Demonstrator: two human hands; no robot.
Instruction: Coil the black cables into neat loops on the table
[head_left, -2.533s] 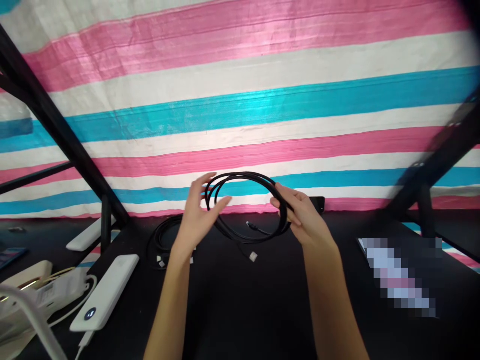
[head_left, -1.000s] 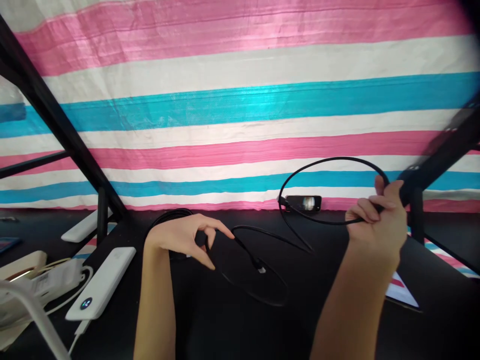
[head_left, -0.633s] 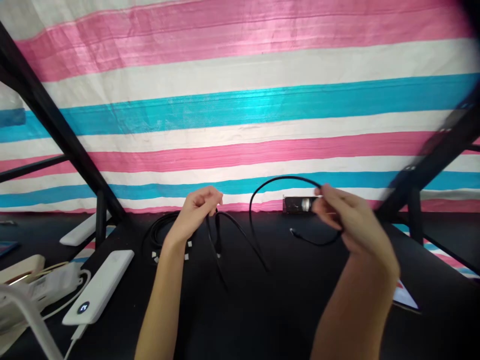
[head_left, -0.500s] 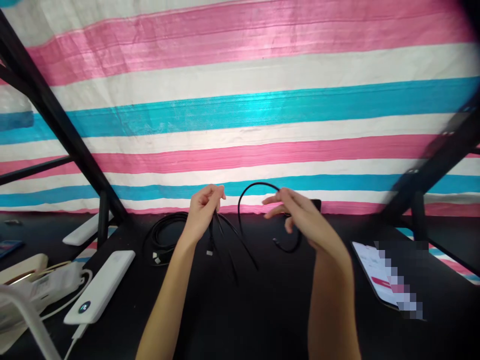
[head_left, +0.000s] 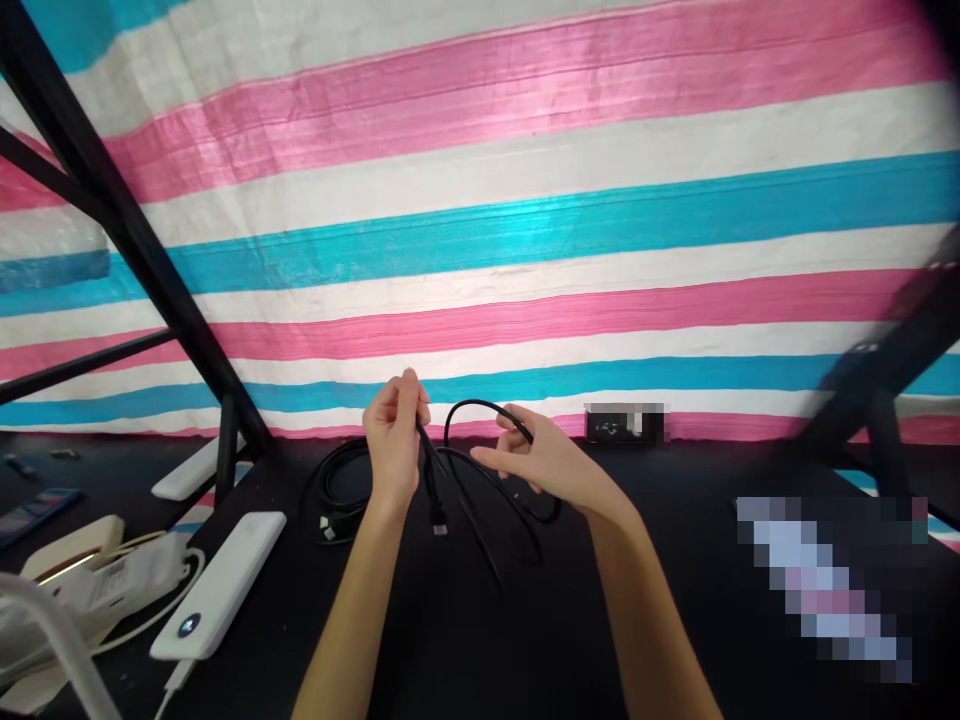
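Note:
My left hand (head_left: 394, 440) is closed in a pinch on a black cable (head_left: 471, 520), whose strands hang below the fingers over the dark table. A USB plug (head_left: 439, 524) dangles beneath that hand. To the right, my right hand (head_left: 555, 462) has its fingers curled at a raised loop of the cable, the thumb pointing left. The loop runs into this hand and comes out under it; the exact grip is partly hidden. Behind my left wrist lies a coiled black cable (head_left: 322, 475) with pale-tipped plugs (head_left: 327, 530).
A white power bank (head_left: 225, 580) with a cord lies left, near a white power strip (head_left: 124, 590). Another white slab (head_left: 191, 468) sits farther back. A small black box (head_left: 611, 428) stands by the striped sheet (head_left: 525, 260). Dark metal frame bars (head_left: 169, 275) rise at both sides.
My right hand has moved left and slightly down, closer to my left hand, and its fingers have curled in. The cable loop has shifted left with it. The view has shifted slightly.

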